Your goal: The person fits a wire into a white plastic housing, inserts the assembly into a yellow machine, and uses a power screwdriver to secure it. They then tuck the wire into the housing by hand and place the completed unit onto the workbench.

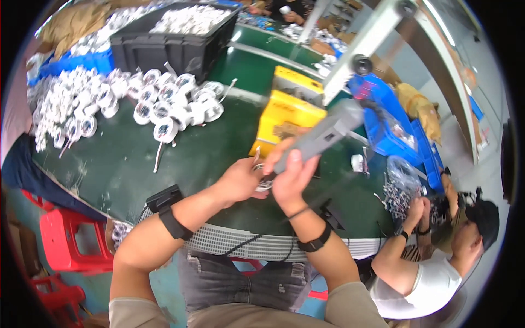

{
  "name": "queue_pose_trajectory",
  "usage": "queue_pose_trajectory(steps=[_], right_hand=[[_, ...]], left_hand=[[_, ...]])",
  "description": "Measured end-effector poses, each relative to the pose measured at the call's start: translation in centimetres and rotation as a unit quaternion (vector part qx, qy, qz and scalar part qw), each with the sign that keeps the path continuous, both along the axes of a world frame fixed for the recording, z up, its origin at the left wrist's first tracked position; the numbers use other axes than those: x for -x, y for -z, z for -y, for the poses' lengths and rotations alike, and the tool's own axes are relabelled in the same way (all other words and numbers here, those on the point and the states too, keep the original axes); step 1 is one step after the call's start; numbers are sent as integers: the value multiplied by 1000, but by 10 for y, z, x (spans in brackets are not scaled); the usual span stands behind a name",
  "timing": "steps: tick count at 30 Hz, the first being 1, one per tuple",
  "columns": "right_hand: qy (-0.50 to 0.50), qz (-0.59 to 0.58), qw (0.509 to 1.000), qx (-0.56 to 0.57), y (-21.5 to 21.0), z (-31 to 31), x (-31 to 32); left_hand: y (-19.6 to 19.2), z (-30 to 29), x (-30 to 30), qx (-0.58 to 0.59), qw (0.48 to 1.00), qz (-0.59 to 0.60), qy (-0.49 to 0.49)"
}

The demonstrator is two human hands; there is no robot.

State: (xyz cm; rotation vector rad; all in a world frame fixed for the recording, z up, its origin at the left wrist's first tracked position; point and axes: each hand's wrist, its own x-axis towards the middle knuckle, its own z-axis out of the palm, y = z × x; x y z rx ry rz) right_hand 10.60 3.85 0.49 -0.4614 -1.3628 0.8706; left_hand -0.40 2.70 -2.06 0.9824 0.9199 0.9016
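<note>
Small round white fitting [264, 176] with a thin metal spring clip standing up from it; mostly hidden by the fingers, so only its pale rim and the wire show. It sits above the near edge of the green desk [136, 158], between both hands.

Left hand [240, 179]: grip closed around the fitting from the left, thumb and fingers pinching its rim.

Right hand [290, 177]: grip wrapped fully around the handle of a grey power screwdriver [322, 136], thumb on top. The tool is tilted, its nose pointing down-left toward the fitting; whether the tip touches cannot be told. A dark cable runs from its upper end.

Just behind the hands: yellow box [284, 120]. Farther left on the desk: a heap of white round fittings [164, 104] with clips, and behind it a black crate [169, 46] filled with more. To the right: blue bins [383, 126] and a clear bag of small parts [402, 172]. At far right, another person in a white shirt [432, 284] works with both hands at the desk. Red stool [68, 240] at lower left.
</note>
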Motion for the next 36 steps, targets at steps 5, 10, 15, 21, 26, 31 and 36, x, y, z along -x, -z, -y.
queue_pose_trajectory(steps=[5,10,15,21,26,31,36], right_hand=[[54,56,996,-49,3,-7,-18],[436,222,872,2,-13,-42,-123],[523,487,663,223,18,-72,-263],[186,417,888,63,-15,-5,-173],[-22,443,882,-159,-16,31,-95],[-32,362,932,16,-7,29,-95],[-109,260,925,255,6,23,-103]], left_hand=[[-24,-7,41,-128,950,-279,-52],[-26,-22,116,-308,634,-538,-463],[-38,-13,94,-309,647,-565,-408],[-49,4,65,-151,920,-257,255],[-15,13,15,26,954,104,280],[-21,8,18,-4,978,96,186],[-24,10,16,-59,985,22,164]])
